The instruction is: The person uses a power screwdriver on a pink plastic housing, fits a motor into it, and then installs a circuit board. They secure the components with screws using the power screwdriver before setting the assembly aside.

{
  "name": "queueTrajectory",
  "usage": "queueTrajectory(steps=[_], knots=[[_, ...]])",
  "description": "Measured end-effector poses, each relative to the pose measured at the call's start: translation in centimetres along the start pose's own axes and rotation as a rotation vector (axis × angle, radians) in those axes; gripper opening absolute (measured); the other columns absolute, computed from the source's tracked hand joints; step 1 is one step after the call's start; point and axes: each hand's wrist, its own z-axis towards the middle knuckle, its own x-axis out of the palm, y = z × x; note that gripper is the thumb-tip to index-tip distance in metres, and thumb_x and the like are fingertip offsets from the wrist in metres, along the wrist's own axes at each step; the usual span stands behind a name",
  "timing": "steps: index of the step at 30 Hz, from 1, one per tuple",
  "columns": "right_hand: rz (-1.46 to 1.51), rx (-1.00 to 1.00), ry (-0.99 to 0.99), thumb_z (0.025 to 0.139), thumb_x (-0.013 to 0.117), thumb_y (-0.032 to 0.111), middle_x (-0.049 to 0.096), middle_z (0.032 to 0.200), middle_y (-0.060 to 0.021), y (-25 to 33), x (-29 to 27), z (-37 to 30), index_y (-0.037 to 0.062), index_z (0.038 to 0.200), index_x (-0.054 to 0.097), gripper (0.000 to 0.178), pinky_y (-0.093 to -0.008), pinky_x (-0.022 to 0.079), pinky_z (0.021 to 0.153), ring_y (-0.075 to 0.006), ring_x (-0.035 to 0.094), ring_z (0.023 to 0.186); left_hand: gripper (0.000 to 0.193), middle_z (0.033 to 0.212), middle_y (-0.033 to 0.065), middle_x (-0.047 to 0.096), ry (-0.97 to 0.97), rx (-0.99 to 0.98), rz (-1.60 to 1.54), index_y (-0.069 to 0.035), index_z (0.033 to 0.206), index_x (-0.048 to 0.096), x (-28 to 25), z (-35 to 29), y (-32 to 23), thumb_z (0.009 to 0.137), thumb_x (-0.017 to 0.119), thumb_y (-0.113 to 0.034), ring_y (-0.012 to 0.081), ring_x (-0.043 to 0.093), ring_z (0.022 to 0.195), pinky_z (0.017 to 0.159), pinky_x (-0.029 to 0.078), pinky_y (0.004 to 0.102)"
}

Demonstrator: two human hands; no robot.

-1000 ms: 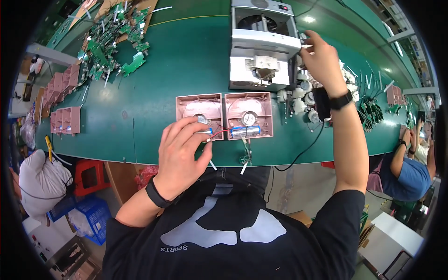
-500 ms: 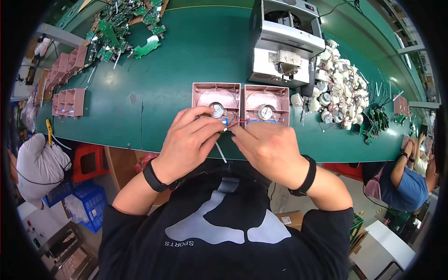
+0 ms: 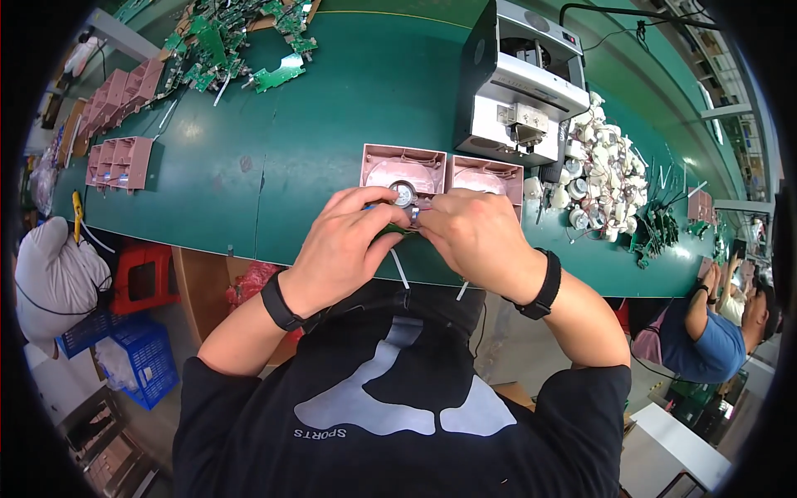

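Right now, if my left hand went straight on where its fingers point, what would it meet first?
Your left hand would probably meet the round silver-faced part in the left pink housing; depth is unclear, so the right hand, close beyond, might come first.

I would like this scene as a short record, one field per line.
Left hand: over near part of left pink plastic box
Right hand: over near part of right pink plastic box
Grip: too hidden to tell
Inside left box: round silver disc
Behind right box: silver-grey boxy machine
Right side: heap of white plastic parts
Upper left: green circuit boards
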Motion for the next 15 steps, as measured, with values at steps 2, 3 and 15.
queueTrajectory(steps=[2, 3, 15], knots=[[0.016, -0.013, -0.030, 0.085, 0.076, 0.015, 0.064, 0.080, -0.0039, -0.3, 0.1, -0.1, 0.0078, 0.092, 0.073, 0.011, -0.0403, 0.053, 0.062, -0.0238, 0.066, 0.077, 0.022, 0.118, 0.0092, 0.069, 0.007, 0.034, -0.011, -0.007, 0.101, 0.068, -0.2, -0.1, 0.1, 0.083, 0.080, -0.008, 0.0318, 0.062, 0.118, 0.101, 0.048, 0.0443], [0.014, -0.014, -0.029, 0.085, 0.076, 0.015, 0.064, 0.080, -0.0039, -0.4, 0.0, -0.1, 0.0078, 0.092, 0.073, 0.011, -0.0403, 0.053, 0.062, -0.0238, 0.066, 0.077, 0.023, 0.118, 0.0084, 0.070, 0.001, 0.062, 0.009, -0.007, 0.100, 0.069, -0.5, 0.0, -0.1, 0.081, 0.082, -0.009, 0.0314, 0.062, 0.120, 0.101, 0.048, 0.0445], [-0.133, -0.162, 0.025, 0.078, 0.067, 0.013, 0.064, 0.083, -0.0041, -0.1, -1.2, 0.5, 0.0078, 0.080, 0.068, 0.006, -0.0342, 0.057, 0.068, -0.0213, 0.066, 0.084, 0.023, 0.111, 0.0051, 0.072, -0.061, 0.081, 0.118, -0.007, 0.097, 0.073, 0.0, 0.4, -1.3, 0.076, 0.082, -0.007, 0.0287, 0.063, 0.123, 0.103, 0.048, 0.0443]])
